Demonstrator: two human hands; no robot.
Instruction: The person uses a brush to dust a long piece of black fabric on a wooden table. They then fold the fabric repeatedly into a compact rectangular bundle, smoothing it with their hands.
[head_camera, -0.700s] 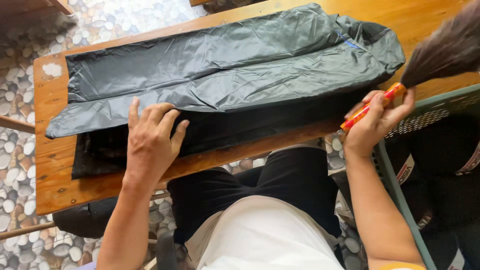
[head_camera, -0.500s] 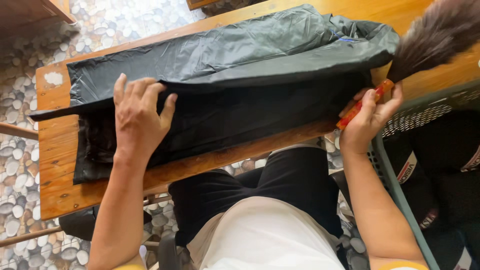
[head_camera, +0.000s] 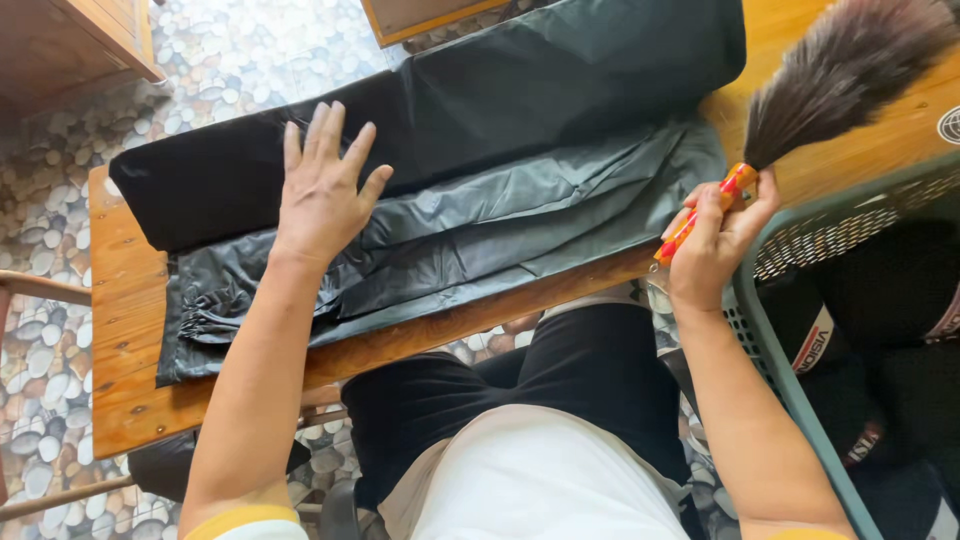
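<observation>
A dark grey-black garment (head_camera: 520, 190) of thin shiny fabric lies spread along a narrow wooden table (head_camera: 130, 330). Its far half is folded over and lies flat and black; the near half is wrinkled grey. My left hand (head_camera: 322, 190) rests flat on the garment with fingers spread, near the fold line. My right hand (head_camera: 715, 235) holds a feather duster by its orange and red handle (head_camera: 700, 215). The duster's dark bristles (head_camera: 845, 70) fan out over the table's right end, beside the garment.
A grey-green plastic laundry basket (head_camera: 790, 380) with dark clothes stands at my right. The floor is pebble-patterned tile (head_camera: 240, 50). Wooden furniture shows at the top left (head_camera: 80, 40) and top middle (head_camera: 420, 15). I sit with my knees under the table.
My left hand flipped the garment's near layer over toward the far side and now presses flat on it. The duster in my right hand stayed at the table's right end.
</observation>
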